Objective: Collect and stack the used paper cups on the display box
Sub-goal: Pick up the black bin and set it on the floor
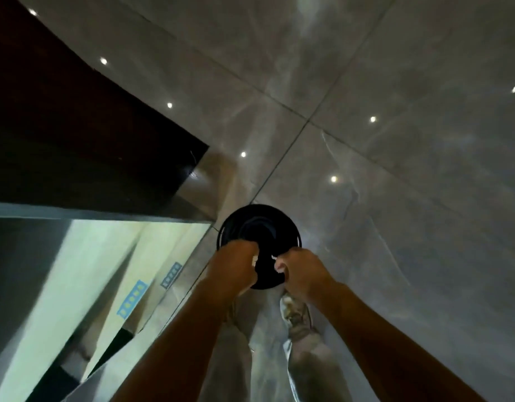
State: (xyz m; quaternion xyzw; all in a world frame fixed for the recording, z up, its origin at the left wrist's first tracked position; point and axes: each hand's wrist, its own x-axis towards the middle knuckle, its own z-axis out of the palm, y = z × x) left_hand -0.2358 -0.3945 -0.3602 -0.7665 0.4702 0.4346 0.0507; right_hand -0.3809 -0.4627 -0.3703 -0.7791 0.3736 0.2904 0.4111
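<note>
Black bin [259, 236] on the grey floor [395, 111] is being worked over: left hand [233, 265] and right hand [301, 274] curled, pinching something white, seemingly cups being discarded; emptying comes next.

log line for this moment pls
view: head, blurred | left hand: gripping black round bin near rim | right hand: same | paper cups: none visible | floor: glossy tile

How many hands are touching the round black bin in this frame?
2. The left hand grips the near left edge of the round black bin; the right hand grips its near right edge. Whether either holds cups is hidden.
</note>
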